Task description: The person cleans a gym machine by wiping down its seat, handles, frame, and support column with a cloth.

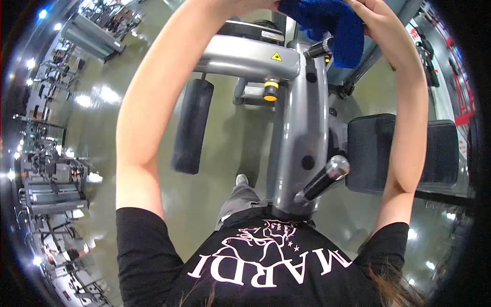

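Note:
A dark blue towel (330,23) hangs bunched between my two hands at the top of the head view, in front of a grey exercise machine. My right hand (372,19) grips its right side, with fingers and thumb closed on the cloth. At the towel's left end is my left hand (255,4), closed at its edge and largely cut off by the top of the picture. Just below the cloth, a black handle (319,49) sticks out of the machine's grey frame (303,117).
A second handle (325,179) with a silver knob juts toward my body. Black pads stand left (193,125) and right (371,153) of the frame. A yellow-ringed knob (270,91) sits under the crossbar. More gym machines (53,194) line the far left.

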`<state>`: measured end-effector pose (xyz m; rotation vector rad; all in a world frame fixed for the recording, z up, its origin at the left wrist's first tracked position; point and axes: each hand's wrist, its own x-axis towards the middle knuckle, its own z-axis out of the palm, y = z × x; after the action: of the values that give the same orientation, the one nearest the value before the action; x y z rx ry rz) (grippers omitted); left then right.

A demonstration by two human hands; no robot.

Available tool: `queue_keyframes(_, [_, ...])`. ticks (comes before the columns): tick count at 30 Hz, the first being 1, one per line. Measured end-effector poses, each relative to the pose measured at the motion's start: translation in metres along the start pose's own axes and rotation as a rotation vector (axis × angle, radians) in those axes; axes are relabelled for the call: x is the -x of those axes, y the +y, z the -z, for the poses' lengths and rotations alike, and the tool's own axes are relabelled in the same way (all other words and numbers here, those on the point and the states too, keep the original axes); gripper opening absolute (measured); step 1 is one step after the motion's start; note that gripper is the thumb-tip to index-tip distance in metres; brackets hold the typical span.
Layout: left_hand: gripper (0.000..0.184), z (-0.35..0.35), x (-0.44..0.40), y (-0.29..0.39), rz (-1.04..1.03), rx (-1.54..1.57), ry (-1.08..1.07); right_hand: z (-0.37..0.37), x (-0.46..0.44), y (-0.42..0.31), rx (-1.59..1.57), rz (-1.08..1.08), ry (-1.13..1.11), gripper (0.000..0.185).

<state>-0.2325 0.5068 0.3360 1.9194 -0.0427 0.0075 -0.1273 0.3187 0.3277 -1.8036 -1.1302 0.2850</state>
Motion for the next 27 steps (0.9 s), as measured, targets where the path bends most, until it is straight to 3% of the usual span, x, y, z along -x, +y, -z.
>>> queue_keyframes(1, [0.024, 0.009, 0.006, 0.003, -0.021, -0.089, -0.005, -0.008, 0.005, -0.024, 0.007, -0.067, -0.005, 0.026])
queue_keyframes(5, [0.026, 0.023, 0.034, -0.003, 0.004, -0.446, 0.063, -0.037, -0.013, 0.004, 0.071, -0.074, -0.132, 0.033])
queue_keyframes(6, [0.025, 0.031, 0.035, -0.009, -0.1, -0.653, 0.002, -0.053, -0.009, 0.001, 0.156, -0.111, -0.115, 0.033])
queue_keyframes(10, [0.025, 0.044, 0.019, -0.051, -0.071, -0.72, 0.013, -0.088, -0.011, 0.01, 0.103, -0.23, -0.099, 0.028])
queue_keyframes(13, [0.022, 0.046, 0.009, -0.058, -0.132, -0.761, 0.092, -0.089, -0.029, 0.03, 0.583, 0.347, 0.122, 0.024])
queue_keyframes(17, [0.021, 0.032, 0.015, -0.059, -0.331, -0.998, 0.18, -0.091, -0.03, 0.043, 0.522, 0.456, 0.203, 0.018])
queue_keyframes(18, [0.02, 0.032, 0.014, -0.075, -0.476, -1.011, 0.13, -0.092, -0.031, 0.057, 0.556, 0.523, 0.128, 0.02])
queue_keyframes(19, [0.023, 0.026, 0.02, -0.087, -0.383, -1.134, 0.091, -0.1, -0.021, 0.059, 0.589, 0.412, 0.032, 0.03])
queue_keyframes(21, [0.032, 0.012, 0.032, -0.117, -0.221, -1.294, 0.126, -0.112, -0.006, 0.079, 0.479, 0.402, -0.062, 0.039])
queue_keyframes(23, [0.041, -0.01, 0.046, -0.126, -0.386, -1.581, 0.263, -0.107, 0.009, 0.09, 0.419, 0.39, -0.128, 0.051])
queue_keyframes(27, [0.042, -0.045, 0.051, -0.16, -0.382, -1.233, 0.249, -0.089, 0.033, 0.099, 0.378, 0.323, -0.233, 0.041])
